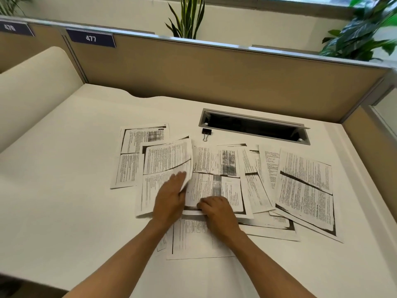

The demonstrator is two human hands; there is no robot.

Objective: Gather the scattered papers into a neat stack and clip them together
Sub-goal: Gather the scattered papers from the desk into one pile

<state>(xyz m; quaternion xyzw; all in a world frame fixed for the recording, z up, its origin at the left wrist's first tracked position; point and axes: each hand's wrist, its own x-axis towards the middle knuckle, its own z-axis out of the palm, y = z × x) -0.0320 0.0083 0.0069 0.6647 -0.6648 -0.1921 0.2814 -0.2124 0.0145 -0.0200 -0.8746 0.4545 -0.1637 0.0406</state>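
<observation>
Your left hand (171,195) grips a few curled white printed sheets (169,160) by their near edge, fingers closed over the top and thumb apparently beneath, lifting them off the white desk (64,158) so more can slide under; your right hand (217,209) lies knuckles-up with fingers curled onto the lower edge of the centre page (214,183), probably pinning or pinching it, though whether it truly grasps I cannot tell; the remaining loose photocopied papers (305,186) fan out from nine o'clock round to three o'clock of your hands, overlapping, with one page (193,239) at six o'clock under your wrists; the small black binder clip (206,133) waits at twelve o'clock, apart from the pages, beside the grey cable slot (253,125), likely kept clear until stacking finishes; gathering looks barely begun.
</observation>
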